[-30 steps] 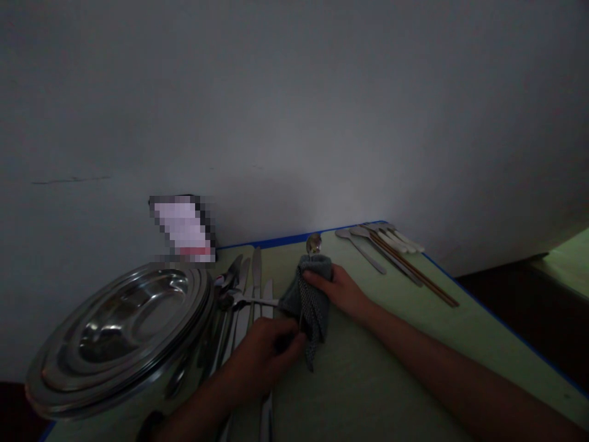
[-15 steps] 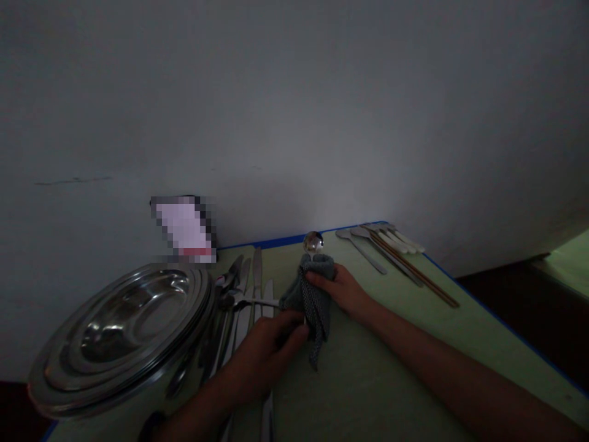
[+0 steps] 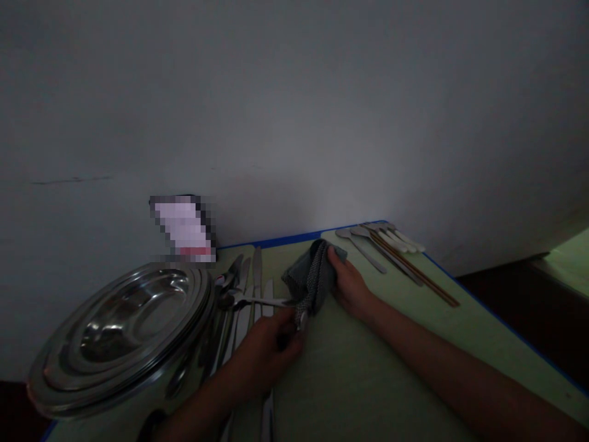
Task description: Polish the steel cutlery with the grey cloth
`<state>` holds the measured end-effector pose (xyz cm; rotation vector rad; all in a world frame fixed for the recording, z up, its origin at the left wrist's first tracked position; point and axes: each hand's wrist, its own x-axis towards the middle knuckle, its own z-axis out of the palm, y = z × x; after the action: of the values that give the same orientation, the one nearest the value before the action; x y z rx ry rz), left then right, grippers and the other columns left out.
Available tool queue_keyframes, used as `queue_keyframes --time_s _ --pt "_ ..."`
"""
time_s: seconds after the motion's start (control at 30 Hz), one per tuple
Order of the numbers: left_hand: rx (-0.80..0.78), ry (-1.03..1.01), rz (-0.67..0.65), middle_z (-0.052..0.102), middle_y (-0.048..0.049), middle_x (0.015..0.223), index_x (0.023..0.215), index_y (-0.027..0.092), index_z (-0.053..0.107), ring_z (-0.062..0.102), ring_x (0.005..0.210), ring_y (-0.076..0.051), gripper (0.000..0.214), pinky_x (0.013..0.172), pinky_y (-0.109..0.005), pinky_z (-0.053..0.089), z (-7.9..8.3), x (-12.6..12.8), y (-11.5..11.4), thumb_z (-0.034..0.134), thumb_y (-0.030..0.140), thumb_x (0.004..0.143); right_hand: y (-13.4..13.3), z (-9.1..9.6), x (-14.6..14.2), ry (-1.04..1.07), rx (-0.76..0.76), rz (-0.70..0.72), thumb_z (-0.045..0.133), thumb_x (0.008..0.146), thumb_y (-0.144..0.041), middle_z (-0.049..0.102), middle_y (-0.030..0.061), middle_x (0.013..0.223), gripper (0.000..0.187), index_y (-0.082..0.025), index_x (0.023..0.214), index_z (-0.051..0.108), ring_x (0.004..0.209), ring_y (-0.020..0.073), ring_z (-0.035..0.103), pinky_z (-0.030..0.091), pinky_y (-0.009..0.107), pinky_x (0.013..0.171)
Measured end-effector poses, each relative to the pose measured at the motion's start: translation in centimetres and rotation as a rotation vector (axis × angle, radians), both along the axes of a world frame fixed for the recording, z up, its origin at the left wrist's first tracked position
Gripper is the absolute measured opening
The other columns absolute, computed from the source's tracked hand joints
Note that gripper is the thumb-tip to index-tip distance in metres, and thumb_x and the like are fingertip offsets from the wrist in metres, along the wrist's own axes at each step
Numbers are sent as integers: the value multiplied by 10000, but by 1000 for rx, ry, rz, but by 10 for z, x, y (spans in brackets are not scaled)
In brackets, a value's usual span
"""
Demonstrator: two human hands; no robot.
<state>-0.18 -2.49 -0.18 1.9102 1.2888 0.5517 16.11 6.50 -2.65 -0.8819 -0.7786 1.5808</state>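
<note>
My right hand (image 3: 350, 285) is closed on a dark grey woven cloth (image 3: 317, 276), bunched up above the table. My left hand (image 3: 271, 347) pinches the handle of a metal spoon (image 3: 302, 320) just below it. Only a short stretch of that handle shows; the cloth hides the spoon's bowl. Behind my left fingers, another piece of cutlery with a thin handle (image 3: 267, 301) lies crosswise over several table knives (image 3: 257, 270).
Stacked steel plates (image 3: 55, 383) stand at the left. Against the wall leans a blurred-out phone-like device (image 3: 184, 227). At the right lie a spoon (image 3: 368, 255), brown chopsticks (image 3: 427, 279) and several white-handled pieces of cutlery (image 3: 402, 240) on the green table (image 3: 391, 387).
The spoon's bowl, which stuck out above the cloth, is now covered by it. The cloth has been refolded over the top, and my left hand has shifted slightly left and down.
</note>
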Motion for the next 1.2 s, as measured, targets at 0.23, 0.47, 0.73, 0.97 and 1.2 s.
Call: queue_keyframes --time_s 0.23,0.47,0.73,0.97,1.2 --pt "8 -38 -47 531 26 653 761 184 498 486 594 -129 85 540 -213 371 6 -2 -3 423 212 791 -2 2 2 36 96 102 732 615 -346 683 24 852 294 -204 853 634 866 193 622 423 396 920" --pt "-48 -250 30 509 34 666 884 193 431 476 590 -126 80 548 -222 379 4 -2 -3 391 200 815 0 -5 3 -35 124 86 739 615 -346 677 15 856 280 -206 839 649 811 176 619 441 378 883" --pt "-41 -184 116 611 -12 829 1127 206 322 572 726 -156 264 624 -245 439 6 1 -3 384 269 878 0 -9 0 -212 125 -65 594 711 -521 676 36 870 359 -214 886 658 917 209 592 447 371 865" --pt "63 -24 74 619 -84 1146 1286 197 373 599 977 -210 415 816 -311 459 7 -2 -4 395 271 878 1 -9 4 -219 204 54 631 709 -427 678 27 889 272 -220 885 646 899 200 603 441 373 868" --pt "111 -39 64 589 -47 1238 1319 203 427 555 1105 -209 482 932 -328 422 8 -5 -3 419 199 837 -1 -3 3 -160 296 101 672 684 -302 649 -5 939 248 -253 918 608 909 159 590 422 331 889"
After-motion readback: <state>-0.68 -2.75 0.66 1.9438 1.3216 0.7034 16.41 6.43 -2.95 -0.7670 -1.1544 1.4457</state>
